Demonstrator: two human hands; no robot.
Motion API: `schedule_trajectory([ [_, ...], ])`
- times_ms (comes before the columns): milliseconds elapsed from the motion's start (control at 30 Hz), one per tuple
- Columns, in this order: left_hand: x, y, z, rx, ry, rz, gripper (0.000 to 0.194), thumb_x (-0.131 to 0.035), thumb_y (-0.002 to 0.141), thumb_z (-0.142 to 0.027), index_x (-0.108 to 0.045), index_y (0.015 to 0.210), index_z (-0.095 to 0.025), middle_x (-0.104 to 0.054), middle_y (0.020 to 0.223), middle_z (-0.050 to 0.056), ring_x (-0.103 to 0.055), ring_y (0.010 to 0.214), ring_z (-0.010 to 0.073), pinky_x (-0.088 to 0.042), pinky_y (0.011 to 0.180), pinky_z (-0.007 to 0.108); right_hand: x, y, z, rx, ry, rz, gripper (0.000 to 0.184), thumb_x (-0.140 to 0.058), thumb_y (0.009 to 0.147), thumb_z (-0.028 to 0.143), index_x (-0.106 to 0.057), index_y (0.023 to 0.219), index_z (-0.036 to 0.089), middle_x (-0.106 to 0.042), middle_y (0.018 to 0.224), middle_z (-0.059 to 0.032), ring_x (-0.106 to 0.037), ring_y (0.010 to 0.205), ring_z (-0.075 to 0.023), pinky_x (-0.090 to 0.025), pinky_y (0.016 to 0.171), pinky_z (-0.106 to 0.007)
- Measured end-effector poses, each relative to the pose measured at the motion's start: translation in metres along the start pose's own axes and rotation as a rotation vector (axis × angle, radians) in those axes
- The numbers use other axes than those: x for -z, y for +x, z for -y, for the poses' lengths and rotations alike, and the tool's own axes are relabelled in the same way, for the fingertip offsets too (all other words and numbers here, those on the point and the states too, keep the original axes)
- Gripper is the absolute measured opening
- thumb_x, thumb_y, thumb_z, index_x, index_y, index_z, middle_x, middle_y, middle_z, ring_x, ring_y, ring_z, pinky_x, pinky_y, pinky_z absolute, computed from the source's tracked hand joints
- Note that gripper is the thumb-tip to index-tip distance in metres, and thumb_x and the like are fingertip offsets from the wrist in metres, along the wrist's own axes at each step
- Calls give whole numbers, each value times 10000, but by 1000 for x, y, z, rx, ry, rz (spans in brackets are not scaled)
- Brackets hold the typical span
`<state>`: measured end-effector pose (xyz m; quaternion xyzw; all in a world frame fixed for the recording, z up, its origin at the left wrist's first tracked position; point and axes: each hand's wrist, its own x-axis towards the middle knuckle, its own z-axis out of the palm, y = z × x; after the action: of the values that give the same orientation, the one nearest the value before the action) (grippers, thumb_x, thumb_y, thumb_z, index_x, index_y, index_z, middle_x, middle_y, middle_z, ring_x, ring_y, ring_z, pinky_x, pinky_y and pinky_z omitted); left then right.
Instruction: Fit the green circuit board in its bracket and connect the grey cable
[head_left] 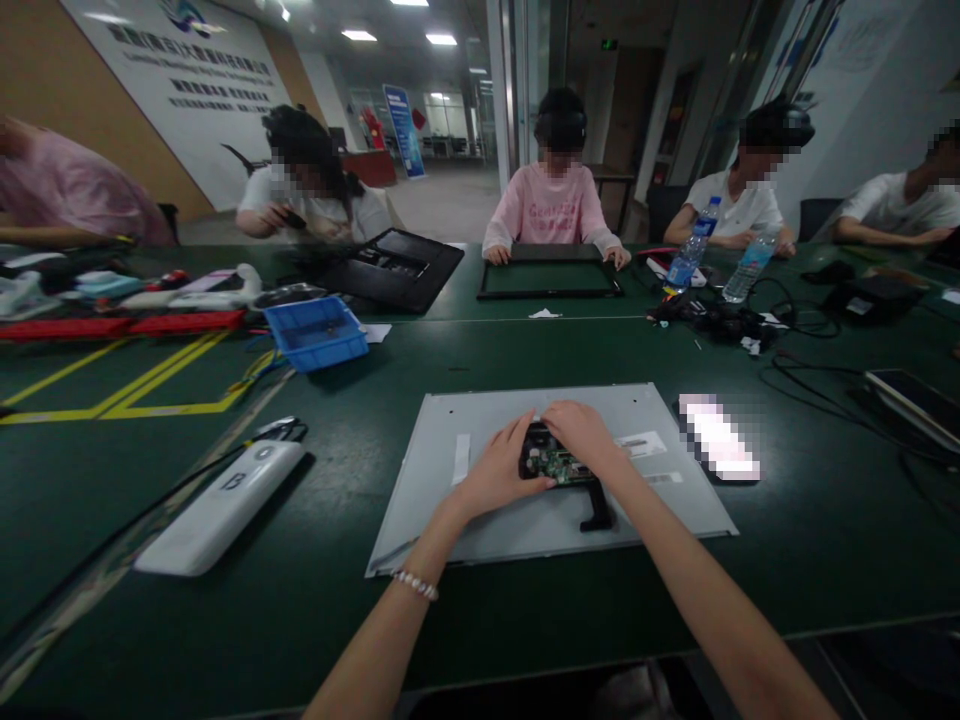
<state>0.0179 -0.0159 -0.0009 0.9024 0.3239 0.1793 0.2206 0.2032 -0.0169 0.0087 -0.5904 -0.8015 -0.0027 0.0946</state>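
A flat grey metal panel [517,525] with white labels lies on the green table in front of me. Over its middle, a green circuit board in a black frame [556,466] sits between my hands. My left hand [501,462] grips its left side, thumb along the near edge and fingers at the far edge. My right hand [583,432] is curled over its far right part; some of those fingertips are hidden. From the board's near right side a black bracket-like piece [598,508] sticks out toward me.
Right of the panel lies a phone [718,438] with a lit, blurred screen. A white power bank [225,505] with a cable lies left. Farther back are a blue bin [316,335], a black frame [551,293] under a co-worker's hands, a black casing [397,268] and water bottles [694,245].
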Motion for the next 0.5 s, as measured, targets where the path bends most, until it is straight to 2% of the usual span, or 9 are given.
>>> schedule_trajectory([
  [133, 0, 0, 0, 0, 21, 12, 977, -638, 719, -496, -66, 1445, -178, -239, 1477, 155, -258, 1340, 309, -260, 1076, 486, -1, -2, 0, 5, 60, -3, 263, -399, 914, 177, -661, 902, 168, -660, 952, -88, -585, 931, -184, -418, 790, -244],
  [300, -1, 0, 1, -1, 25, 5, 966, -630, 725, -502, -63, 1443, -190, -239, 1479, 145, -258, 1342, 302, -255, 1079, 481, 0, -2, 1, -14, 121, 12, 250, -414, 894, 165, -660, 942, 170, -658, 981, -90, -579, 956, -187, -418, 827, -258],
  [500, 0, 0, -1, -8, 19, -1, 960, -630, 730, -485, -55, 1445, -202, -239, 1482, 130, -266, 1340, 293, -242, 1087, 475, 8, -14, -9, -31, 210, -98, 265, -438, 889, 210, -621, 1077, 169, -636, 1084, -86, -556, 1027, -188, -410, 900, -284],
])
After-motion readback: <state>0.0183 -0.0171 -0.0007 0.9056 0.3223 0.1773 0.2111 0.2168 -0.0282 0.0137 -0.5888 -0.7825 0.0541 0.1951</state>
